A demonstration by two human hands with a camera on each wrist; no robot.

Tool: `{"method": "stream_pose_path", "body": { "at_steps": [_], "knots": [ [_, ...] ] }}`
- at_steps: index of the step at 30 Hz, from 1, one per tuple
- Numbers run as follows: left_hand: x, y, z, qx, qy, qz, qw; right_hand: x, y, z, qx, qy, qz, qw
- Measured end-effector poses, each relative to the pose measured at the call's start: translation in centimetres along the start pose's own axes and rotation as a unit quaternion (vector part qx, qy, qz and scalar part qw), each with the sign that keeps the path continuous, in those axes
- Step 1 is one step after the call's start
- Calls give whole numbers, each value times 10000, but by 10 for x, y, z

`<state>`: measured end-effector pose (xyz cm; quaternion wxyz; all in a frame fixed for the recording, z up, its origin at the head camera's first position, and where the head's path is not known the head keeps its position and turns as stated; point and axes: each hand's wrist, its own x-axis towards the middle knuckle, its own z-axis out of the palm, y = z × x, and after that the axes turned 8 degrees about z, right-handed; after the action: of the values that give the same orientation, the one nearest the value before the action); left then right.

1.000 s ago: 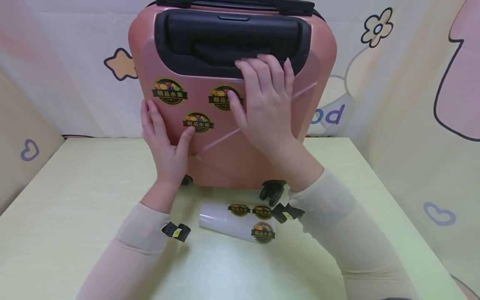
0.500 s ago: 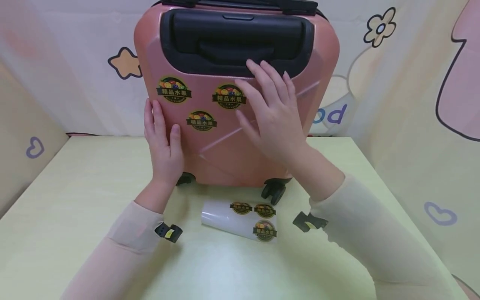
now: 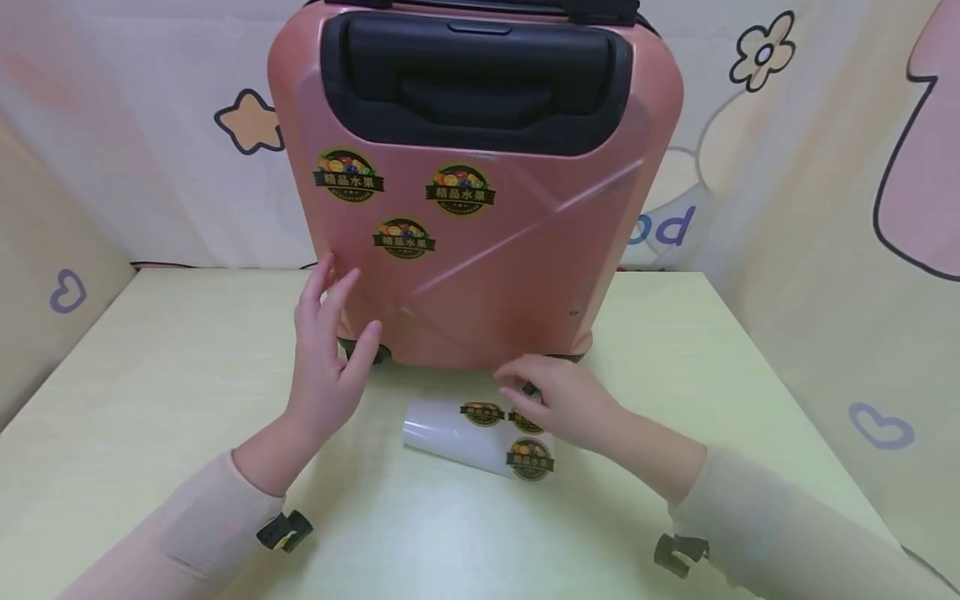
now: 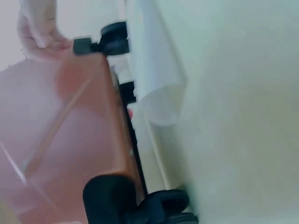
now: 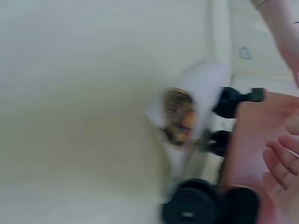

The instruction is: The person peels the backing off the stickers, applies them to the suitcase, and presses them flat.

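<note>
A pink hard-shell suitcase [image 3: 510,267] stands upright on the table, with three round fruit-logo stickers on its front: one at upper left [image 3: 348,177], one at upper middle [image 3: 460,190] and one lower down [image 3: 404,239]. My left hand [image 3: 326,358] is at the case's lower left edge, fingers spread and nothing held. Below the case lies a curled white sticker sheet [image 3: 442,433] bearing a few of the same stickers. Over the sheet's upper right corner is my right hand [image 3: 566,400], thumb and fingers loosely bent and apart; it partly covers one sticker and a wheel.
Black wheels [image 4: 114,39] under the suitcase sit close beside the sheet. The black recessed handle [image 3: 480,83] is at the top of its front. A patterned curtain [image 3: 165,167] hangs behind the pale table [image 3: 187,350].
My right hand has left the upper part of the suitcase and come down to the sticker sheet. The left hand has slid lower along the case's left edge. The stickers stay in place.
</note>
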<state>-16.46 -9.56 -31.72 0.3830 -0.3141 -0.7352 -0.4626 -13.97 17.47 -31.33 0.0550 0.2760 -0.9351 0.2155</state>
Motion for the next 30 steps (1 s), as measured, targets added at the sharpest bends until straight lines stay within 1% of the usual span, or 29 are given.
{"method": "stream_pose_path", "body": {
  "at_steps": [3,5,6,8,11,14,17,19,23,26,29,30],
  "knots": [
    [-10,6,0,-210,-244,-43,9995,-6,8,16,61,-588,389,9975],
    [-16,8,2,-374,-519,-127,9979,-7,11,25,-34,-825,477,9954],
    [-19,9,3,-483,-700,-220,9961,-8,12,29,-103,-895,501,9947],
    [-26,11,5,-644,-1082,-511,9907,-8,14,36,-233,-977,536,9935],
    [-33,13,9,-898,-1568,-1132,9770,-6,14,44,-505,-1010,527,9922],
    [-38,15,14,-1116,-1885,-1760,9597,-4,12,49,-833,-1056,571,9893],
    [-42,15,19,-1166,-2160,-2155,9451,-2,12,53,-1095,-1097,622,9860],
    [-44,15,23,-1126,-2330,-2270,9389,-1,11,55,-1183,-1154,707,9837],
    [-46,13,29,-946,-2636,-2329,9313,2,11,59,-1297,-1261,870,9796],
    [-47,11,34,-693,-2921,-2309,9255,3,12,62,-1346,-1313,979,9773],
    [-47,7,39,-386,-3326,-2269,9146,3,12,65,-1360,-1353,1066,9756],
    [-47,6,42,-222,-3507,-2196,9101,3,12,66,-1365,-1358,1081,9753]
  ]
}}
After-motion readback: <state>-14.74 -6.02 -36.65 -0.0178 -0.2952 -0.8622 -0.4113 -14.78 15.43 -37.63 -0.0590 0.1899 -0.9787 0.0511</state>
